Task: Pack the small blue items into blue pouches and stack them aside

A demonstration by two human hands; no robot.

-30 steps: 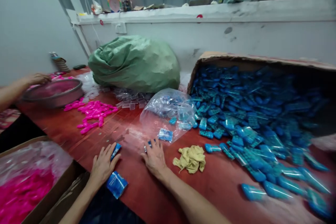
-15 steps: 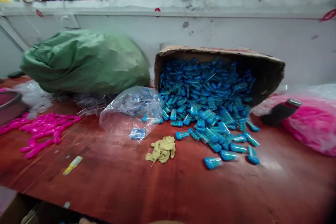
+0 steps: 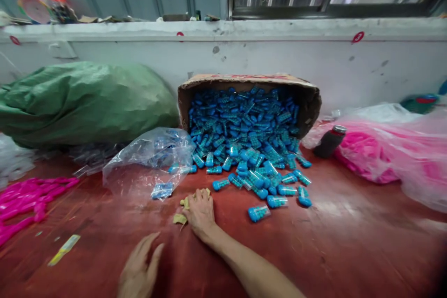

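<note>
My right hand (image 3: 200, 212) reaches over a crumpled yellowish cloth (image 3: 180, 219) on the red table, its fingers curled down onto it. Much of the cloth is hidden under that hand. Nearer to me, my left hand (image 3: 141, 265) is above the table with fingers stretched and thumb apart, holding nothing. Beyond the cloth lie several small clear containers with blue ends and blue-green beads inside (image 3: 259, 213). Many more spill from a cardboard box (image 3: 314, 111) lying on its side. A clear plastic bag (image 3: 129, 167) with a blue piece by its edge sits left of the cloth.
A big green sack (image 3: 87, 102) lies at the back left. Pink plastic pieces (image 3: 24, 200) and a yellow-handled tool (image 3: 64, 250) are on the left. Rightward stand a dark bottle (image 3: 330, 142) and a bag of pink items (image 3: 370, 153). A white wall (image 3: 139, 51) runs behind.
Both hands have come into view over the table, and my right hand has come down on the cloth. The view has turned to the right and somewhat upward.
</note>
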